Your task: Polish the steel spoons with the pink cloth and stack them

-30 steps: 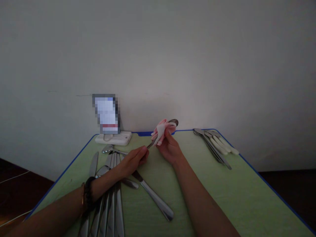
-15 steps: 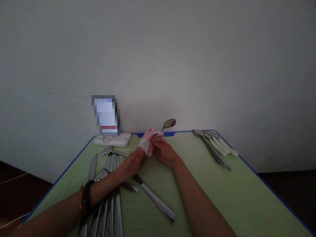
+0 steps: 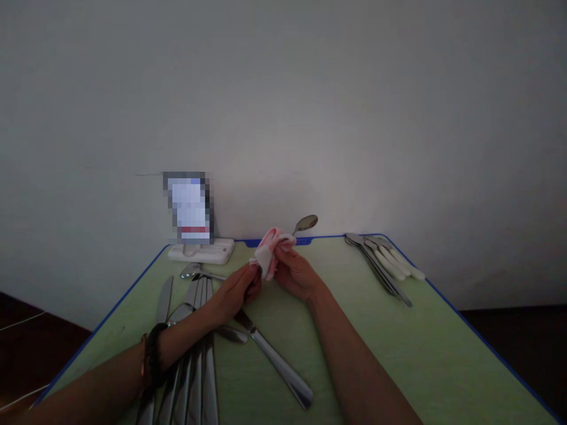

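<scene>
A pink and white cloth (image 3: pixel 267 250) is bunched around the handle of a metal spoon (image 3: pixel 306 222), whose bowl sticks out at the upper right. My right hand (image 3: pixel 296 273) is closed on the cloth, thumb on top, with the spoon's handle inside its folds. At the cloth's lower left, my left hand (image 3: pixel 239 290) pinches the handle end of the spoon; the fingertips are partly hidden. Below the hands a table knife (image 3: pixel 281 367) lies slantwise. Under my left forearm are several more pieces of metal cutlery (image 3: pixel 208 378), partly covered by the arm.
At the table's back right lie several metal utensils (image 3: pixel 376 268) beside several white-handled ones (image 3: pixel 394 260). A phone (image 3: pixel 190 206) with a blurred screen leans over a white power bank (image 3: pixel 208 252) at the back left. The green table (image 3: pixel 376 354) has a blue edge, with a wall behind.
The cloth, the spoon and both hands have barely shifted; the spoon's bowl sits slightly more to the right. My left fingers have curled a little lower at the handle end.
</scene>
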The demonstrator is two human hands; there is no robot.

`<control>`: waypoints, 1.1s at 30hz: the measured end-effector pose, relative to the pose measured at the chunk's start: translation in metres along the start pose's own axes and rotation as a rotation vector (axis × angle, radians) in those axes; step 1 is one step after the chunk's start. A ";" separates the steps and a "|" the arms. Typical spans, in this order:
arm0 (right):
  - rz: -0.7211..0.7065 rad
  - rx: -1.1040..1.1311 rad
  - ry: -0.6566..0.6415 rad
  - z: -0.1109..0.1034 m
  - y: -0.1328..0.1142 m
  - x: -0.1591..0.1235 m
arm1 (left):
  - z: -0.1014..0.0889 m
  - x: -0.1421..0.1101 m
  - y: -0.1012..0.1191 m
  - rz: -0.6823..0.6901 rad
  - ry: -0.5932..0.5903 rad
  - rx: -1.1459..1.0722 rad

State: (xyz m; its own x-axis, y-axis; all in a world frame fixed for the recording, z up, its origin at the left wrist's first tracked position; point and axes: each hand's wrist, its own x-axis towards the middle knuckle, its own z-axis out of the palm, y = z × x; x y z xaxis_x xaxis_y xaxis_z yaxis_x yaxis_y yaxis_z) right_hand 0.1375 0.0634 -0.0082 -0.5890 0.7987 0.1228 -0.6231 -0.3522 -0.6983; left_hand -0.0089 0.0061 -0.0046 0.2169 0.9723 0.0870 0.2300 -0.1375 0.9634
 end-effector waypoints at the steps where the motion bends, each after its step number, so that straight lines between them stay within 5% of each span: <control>1: 0.000 -0.010 -0.002 0.000 0.000 0.000 | 0.001 0.001 0.000 0.001 0.025 -0.015; 8: 0.008 -0.066 0.021 0.000 0.000 0.001 | 0.003 0.002 0.002 0.010 0.098 0.042; 16: -0.035 -0.167 0.012 -0.002 0.005 0.003 | 0.003 0.003 0.002 -0.034 -0.011 0.119; 26: -0.240 -0.091 0.273 -0.008 0.006 0.017 | 0.000 0.000 0.009 0.007 -0.081 0.296; 33: -0.251 -0.090 0.242 -0.005 0.006 0.016 | -0.004 0.000 0.007 -0.020 -0.109 0.252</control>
State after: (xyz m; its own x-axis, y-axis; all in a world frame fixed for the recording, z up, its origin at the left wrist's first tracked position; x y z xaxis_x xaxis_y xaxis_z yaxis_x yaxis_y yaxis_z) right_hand 0.1268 0.0767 -0.0146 -0.2776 0.9510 0.1358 -0.6789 -0.0942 -0.7282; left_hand -0.0111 0.0054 0.0027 0.3078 0.9510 0.0280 0.4608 -0.1748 0.8701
